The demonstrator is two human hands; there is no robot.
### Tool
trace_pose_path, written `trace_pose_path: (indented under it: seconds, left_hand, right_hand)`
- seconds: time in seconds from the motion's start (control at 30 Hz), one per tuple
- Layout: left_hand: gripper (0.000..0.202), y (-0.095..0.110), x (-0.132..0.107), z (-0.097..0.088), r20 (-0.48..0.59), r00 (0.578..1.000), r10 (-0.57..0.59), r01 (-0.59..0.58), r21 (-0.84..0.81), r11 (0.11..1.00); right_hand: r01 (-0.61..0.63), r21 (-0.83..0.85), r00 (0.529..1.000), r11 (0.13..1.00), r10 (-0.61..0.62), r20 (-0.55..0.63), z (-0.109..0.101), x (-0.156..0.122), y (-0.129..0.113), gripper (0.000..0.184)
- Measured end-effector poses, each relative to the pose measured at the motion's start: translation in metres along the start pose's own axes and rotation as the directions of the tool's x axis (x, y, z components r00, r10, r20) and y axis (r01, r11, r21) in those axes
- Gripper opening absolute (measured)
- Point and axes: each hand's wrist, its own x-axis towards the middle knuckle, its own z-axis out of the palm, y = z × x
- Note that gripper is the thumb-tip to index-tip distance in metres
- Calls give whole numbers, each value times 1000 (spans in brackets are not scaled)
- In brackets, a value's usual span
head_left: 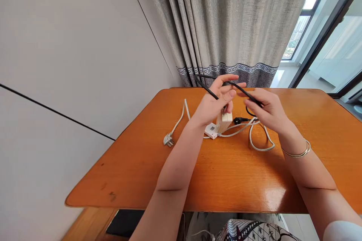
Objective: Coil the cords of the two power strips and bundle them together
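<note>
My left hand (217, 99) is raised over the orange table (226, 173), fingers curled around a black cable (207, 90) that loops up behind it. My right hand (267, 110) pinches the same black cable further along, where it runs down toward a black plug (237, 120) on the table. Under my hands stands a cream-white power strip (224, 120), tilted upright, with a white block (211, 130) beside it. Its white cord (261, 141) curls to the right and also trails left to a white plug (168, 140).
A grey curtain (226, 26) hangs behind the table, with a window (325, 26) at the right. A white wall (70, 64) runs along the left. A dark flat object (124, 222) and patterned fabric (254, 231) lie below the table's near edge.
</note>
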Motion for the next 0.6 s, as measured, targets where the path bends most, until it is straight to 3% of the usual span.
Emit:
trace_pose_path:
  seconds: [0.1, 0.17, 0.23, 0.3, 0.37, 0.43, 0.5, 0.6]
  left_hand:
    - [32, 3, -3, 7, -59, 998, 15, -18, -47, 999]
    - [22, 9, -3, 5, -168, 986, 24, -41, -99, 994]
    - [12, 17, -2, -3, -283, 958, 40, -91, -170, 981]
    - [7, 25, -2, -14, -391, 918, 70, -169, -226, 959]
    - [13, 32, -1, -25, -470, 878, 88, -211, -215, 954]
    - [14, 36, -1, -30, -529, 845, 74, -192, -171, 966]
    - [13, 36, 0, -30, -585, 810, 45, -172, -163, 972]
    - [15, 35, 0, -30, -654, 754, 55, -245, -204, 948]
  right_hand:
    - [4, 68, 962, 998, -23, 273, -1, 2, 6, 36]
    - [-54, 84, 934, 995, 20, 358, -10, 3, 21, 46]
    - [-147, -22, 935, 989, 146, 322, -24, 3, 43, 57]
    - [-292, -266, 923, 919, 344, 174, -41, 0, 66, 66]
    - [-413, -457, 842, 788, 522, 139, -56, -4, 84, 73]
    - [-448, -466, 732, 763, 612, 298, -65, -7, 93, 67]
    - [-427, -383, 683, 819, 570, 456, -67, -7, 92, 57]
    - [-354, -310, 663, 882, 471, 582, -60, -3, 82, 44]
